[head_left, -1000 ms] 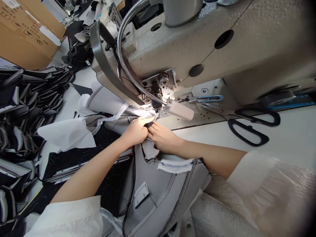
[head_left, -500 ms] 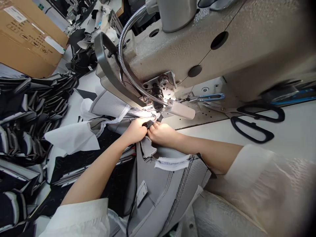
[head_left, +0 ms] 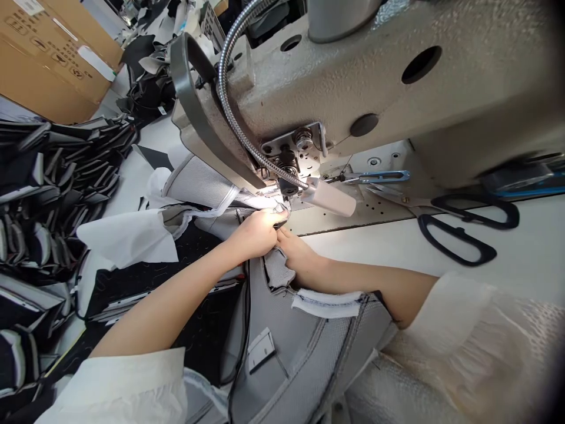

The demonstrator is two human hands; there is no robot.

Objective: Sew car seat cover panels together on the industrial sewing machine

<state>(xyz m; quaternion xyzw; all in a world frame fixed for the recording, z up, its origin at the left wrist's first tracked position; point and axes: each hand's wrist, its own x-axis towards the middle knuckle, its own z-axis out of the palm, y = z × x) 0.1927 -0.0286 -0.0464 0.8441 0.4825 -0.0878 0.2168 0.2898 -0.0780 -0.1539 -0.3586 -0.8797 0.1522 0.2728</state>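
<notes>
My left hand [head_left: 258,235] is closed on the edge of a grey padded fabric cover [head_left: 282,330], close to the needle area of a sewing machine [head_left: 304,88]. Just below and to the right, my right hand [head_left: 298,250] pinches the same cover, its fingertips partly hidden behind my left hand. From my hands the cover drapes down toward my lap, showing dark seams, a white strip [head_left: 326,303] and a small white label [head_left: 261,351]. A lamp [head_left: 331,197] on a flexible metal hose lights the spot under the presser foot, whose contact with the fabric I cannot make out.
Large black-handled scissors [head_left: 459,221] and blue thread snips [head_left: 384,176] lie right of the needle area. Stacks of dark and grey fabric pieces [head_left: 57,188] fill the left side. A cardboard box [head_left: 53,65] stands at the far left.
My left hand has moved slightly right and now covers more of my right hand's fingers. The black piece between my hands is less visible. The camera view has shifted a little.
</notes>
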